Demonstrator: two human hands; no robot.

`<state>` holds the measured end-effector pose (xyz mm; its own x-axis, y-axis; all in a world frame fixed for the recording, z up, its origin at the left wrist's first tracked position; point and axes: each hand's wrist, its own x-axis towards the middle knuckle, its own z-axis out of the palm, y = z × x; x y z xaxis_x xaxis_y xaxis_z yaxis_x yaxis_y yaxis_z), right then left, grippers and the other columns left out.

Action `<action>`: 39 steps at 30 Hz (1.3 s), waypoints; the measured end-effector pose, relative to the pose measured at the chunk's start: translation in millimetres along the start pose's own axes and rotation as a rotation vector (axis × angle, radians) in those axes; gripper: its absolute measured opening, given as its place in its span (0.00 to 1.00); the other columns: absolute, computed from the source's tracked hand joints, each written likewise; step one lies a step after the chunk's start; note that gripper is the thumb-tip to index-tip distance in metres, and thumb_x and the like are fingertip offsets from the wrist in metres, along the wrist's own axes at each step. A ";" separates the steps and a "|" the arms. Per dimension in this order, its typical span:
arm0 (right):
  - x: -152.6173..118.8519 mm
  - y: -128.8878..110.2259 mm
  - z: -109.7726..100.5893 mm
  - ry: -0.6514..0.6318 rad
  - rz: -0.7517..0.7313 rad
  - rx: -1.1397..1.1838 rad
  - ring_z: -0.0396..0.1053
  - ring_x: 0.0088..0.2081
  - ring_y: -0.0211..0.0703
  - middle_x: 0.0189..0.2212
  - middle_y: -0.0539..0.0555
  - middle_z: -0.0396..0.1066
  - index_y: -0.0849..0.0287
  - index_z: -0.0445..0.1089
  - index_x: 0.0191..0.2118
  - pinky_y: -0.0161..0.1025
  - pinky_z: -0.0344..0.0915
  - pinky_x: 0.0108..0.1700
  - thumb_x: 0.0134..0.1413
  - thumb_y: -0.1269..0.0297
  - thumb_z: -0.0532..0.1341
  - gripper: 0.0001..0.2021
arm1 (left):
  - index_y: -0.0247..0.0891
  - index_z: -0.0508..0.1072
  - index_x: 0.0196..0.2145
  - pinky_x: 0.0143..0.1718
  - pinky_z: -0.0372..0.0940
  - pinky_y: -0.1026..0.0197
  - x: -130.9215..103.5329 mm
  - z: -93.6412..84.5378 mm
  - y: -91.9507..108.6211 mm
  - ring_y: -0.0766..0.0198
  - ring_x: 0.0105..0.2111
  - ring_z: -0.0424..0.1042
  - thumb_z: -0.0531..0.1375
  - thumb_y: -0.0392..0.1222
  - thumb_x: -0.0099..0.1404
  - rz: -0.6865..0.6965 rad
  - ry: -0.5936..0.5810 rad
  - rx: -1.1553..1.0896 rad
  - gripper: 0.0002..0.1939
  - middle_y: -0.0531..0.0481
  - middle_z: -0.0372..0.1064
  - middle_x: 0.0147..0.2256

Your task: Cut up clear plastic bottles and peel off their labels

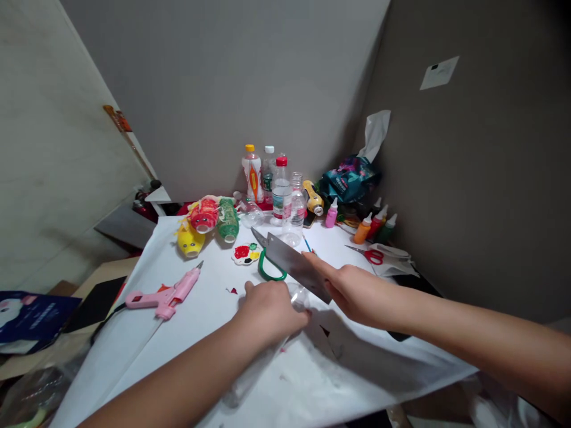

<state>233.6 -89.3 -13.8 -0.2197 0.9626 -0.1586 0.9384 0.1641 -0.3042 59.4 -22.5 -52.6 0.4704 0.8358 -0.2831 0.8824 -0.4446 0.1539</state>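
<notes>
My left hand (272, 306) is closed around a clear plastic bottle (298, 292) lying on the white-covered table (205, 356); part of the bottle is hidden beneath the hand and forearm. My right hand (343, 288) grips a cleaver (297, 264), its wide metal blade slanting up to the left just above the bottle. Whether blade and bottle touch, I cannot tell. Behind the blade lie green-handled scissors (272, 274), partly covered by it. A small paint palette (245, 254) with red, green, yellow and black paint is left of the scissors.
A pink glue gun (172, 295) lies at left. Painted bottles (205, 215) sit behind it. Upright bottles (280, 189) stand at the back. Paint bottles (362, 229), red scissors (372, 255) and a tissue pack (348, 179) are at right. A thin brush (307, 244) lies near the middle.
</notes>
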 end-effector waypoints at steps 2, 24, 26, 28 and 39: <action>-17.1 5.3 1.6 -0.021 0.033 -0.006 0.52 0.19 0.35 0.20 0.44 0.57 0.55 0.37 0.73 0.31 0.45 0.23 0.58 0.76 0.54 0.40 | 0.40 0.76 0.30 0.53 0.60 0.41 -0.6 1.2 2.3 0.43 0.38 0.77 0.58 0.62 0.53 0.028 0.013 0.016 0.22 0.40 0.79 0.32; -41.8 -1.2 -9.4 -0.064 0.051 -0.074 0.55 0.19 0.39 0.24 0.52 0.70 0.57 0.37 0.73 0.34 0.46 0.22 0.55 0.78 0.55 0.43 | 0.36 0.76 0.38 0.51 0.59 0.41 -5.8 0.7 20.6 0.41 0.39 0.76 0.59 0.58 0.51 0.078 0.020 0.161 0.25 0.37 0.79 0.34; -55.4 -0.3 -10.6 -0.082 0.092 -0.127 0.52 0.17 0.38 0.22 0.50 0.68 0.55 0.38 0.73 0.34 0.43 0.21 0.54 0.79 0.56 0.44 | 0.35 0.76 0.38 0.48 0.61 0.42 -3.8 0.9 19.4 0.40 0.39 0.76 0.58 0.59 0.52 0.097 0.009 0.163 0.25 0.36 0.78 0.33; -56.3 -1.3 -11.9 -0.082 0.102 -0.113 0.53 0.18 0.38 0.22 0.50 0.68 0.55 0.39 0.73 0.34 0.43 0.21 0.54 0.79 0.55 0.43 | 0.35 0.76 0.37 0.46 0.62 0.44 -2.0 0.8 19.4 0.40 0.39 0.76 0.57 0.59 0.53 0.109 -0.001 0.164 0.25 0.36 0.78 0.33; 10.2 -3.3 -7.5 0.008 -0.003 -0.006 0.60 0.23 0.39 0.30 0.56 0.74 0.63 0.37 0.72 0.32 0.50 0.24 0.57 0.77 0.53 0.39 | 0.37 0.75 0.35 0.48 0.61 0.43 -2.8 4.4 23.6 0.43 0.36 0.76 0.59 0.59 0.53 0.021 -0.001 0.142 0.22 0.39 0.79 0.32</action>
<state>230.3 -78.4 -7.4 -0.2199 0.9639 -0.1501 0.9395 0.1678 -0.2986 79.0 -36.8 -52.4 0.4887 0.8255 -0.2823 0.8639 -0.5032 0.0239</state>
